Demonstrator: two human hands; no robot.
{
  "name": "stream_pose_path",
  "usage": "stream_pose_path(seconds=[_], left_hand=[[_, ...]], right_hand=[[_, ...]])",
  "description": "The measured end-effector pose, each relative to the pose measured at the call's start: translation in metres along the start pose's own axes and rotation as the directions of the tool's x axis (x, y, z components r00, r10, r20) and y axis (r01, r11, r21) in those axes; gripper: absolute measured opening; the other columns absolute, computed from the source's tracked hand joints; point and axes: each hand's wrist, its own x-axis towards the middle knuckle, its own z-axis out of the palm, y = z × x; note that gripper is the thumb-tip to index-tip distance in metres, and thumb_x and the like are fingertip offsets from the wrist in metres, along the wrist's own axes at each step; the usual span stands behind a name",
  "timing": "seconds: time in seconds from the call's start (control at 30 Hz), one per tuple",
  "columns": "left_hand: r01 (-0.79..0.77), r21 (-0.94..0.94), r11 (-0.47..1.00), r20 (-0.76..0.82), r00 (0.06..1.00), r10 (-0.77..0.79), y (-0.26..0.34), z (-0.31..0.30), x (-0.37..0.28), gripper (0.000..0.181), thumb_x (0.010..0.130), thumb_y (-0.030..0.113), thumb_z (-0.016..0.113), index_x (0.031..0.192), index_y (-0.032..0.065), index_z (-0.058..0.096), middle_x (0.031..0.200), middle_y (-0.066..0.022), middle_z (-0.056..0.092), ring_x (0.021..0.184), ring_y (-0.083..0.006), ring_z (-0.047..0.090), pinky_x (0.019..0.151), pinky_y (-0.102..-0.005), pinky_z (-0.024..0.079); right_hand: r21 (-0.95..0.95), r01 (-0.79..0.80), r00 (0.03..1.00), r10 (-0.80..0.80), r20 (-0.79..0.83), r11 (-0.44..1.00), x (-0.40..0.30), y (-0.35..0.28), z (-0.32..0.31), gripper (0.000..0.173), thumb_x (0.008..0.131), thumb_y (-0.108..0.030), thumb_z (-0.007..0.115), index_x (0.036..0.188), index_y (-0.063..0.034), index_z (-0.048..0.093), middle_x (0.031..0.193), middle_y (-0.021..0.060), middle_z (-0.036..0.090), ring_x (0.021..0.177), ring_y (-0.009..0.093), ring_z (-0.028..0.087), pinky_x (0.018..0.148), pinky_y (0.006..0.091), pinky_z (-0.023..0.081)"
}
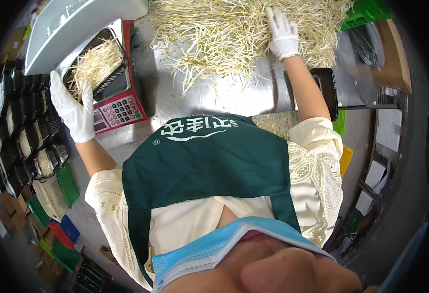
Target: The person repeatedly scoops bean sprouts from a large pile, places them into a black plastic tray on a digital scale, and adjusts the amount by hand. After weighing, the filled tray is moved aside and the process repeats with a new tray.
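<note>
A large spread of bean sprouts (214, 44) lies on a metal table (214, 99). My right hand (284, 34), in a white glove, rests on the sprouts at the top right, palm down; whether it grips any is unclear. My left hand (73, 108), also gloved, is at the near left corner of a black plastic tray (109, 78), fingers and thumb apart around the sprouts (99, 62) heaped in it. That tray stands tilted in the view on a red digital scale (121, 111). An empty-looking black tray (326, 91) lies beside my right forearm.
A pale curved plastic bin (79, 29) is behind the scale. Stacked black trays (24, 121), some with sprouts, stand at the left. A green crate (366, 13) and a cardboard box (394, 55) are at the top right. More sprouts (273, 124) sit in a basket below the table edge.
</note>
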Motion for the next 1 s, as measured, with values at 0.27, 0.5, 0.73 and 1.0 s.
stream_pose_path(seconds=[0.27,0.5,0.73,1.0], left_hand=[[0.392,-0.767,0.508,0.523,0.841,0.14,0.117,0.07,-0.043,0.054,0.084,0.007,0.061,0.134,0.0004,0.043,0.126,-0.0198,0.054,0.119,-0.0285,0.052,0.101,-0.0366,0.04],[0.408,-0.785,0.465,0.54,0.82,0.192,0.116,0.124,-0.076,0.05,0.086,0.011,0.062,0.132,0.002,0.047,0.118,-0.0188,0.058,0.107,-0.0288,0.058,0.09,-0.0334,0.047],[0.457,-0.737,0.498,0.579,0.807,0.116,0.112,0.133,-0.105,0.046,0.087,0.01,0.061,0.13,0.0004,0.048,0.116,-0.0182,0.059,0.103,-0.0267,0.061,0.089,-0.0315,0.047],[0.626,-0.699,0.345,0.695,0.708,0.125,0.104,0.114,-0.105,0.045,0.092,0.01,0.056,0.134,-0.0009,0.044,0.12,-0.0094,0.057,0.107,-0.0142,0.054,0.095,-0.0279,0.042]], right_hand=[[-0.063,0.114,0.993,-0.115,-0.017,0.991,0.027,0.031,0.033,0.088,0.069,-0.008,0.062,0.146,-0.017,0.021,0.148,0.0121,0.034,0.135,0.025,0.034,0.103,0.0486,0.029],[-0.004,0.089,0.986,-0.088,0.143,0.996,0.023,0.026,0.011,0.074,0.07,-0.007,0.06,0.138,-0.0159,0.034,0.121,0.0082,0.056,0.111,0.027,0.054,0.1,0.0468,0.034],[-0.127,0.13,0.968,-0.098,0.231,0.983,0.038,0.025,0.001,0.057,0.072,-0.011,0.062,0.126,-0.0163,0.047,0.1,0.0097,0.065,0.097,0.028,0.062,0.097,0.0467,0.038],[0.949,-0.244,0.901,0.407,0.147,0.198,0.049,0.16,-0.014,0.04,0.074,0.005,0.068,0.112,0.0021,0.058,0.1,0.0106,0.067,0.079,0.014,0.065,0.07,0.0258,0.054]])
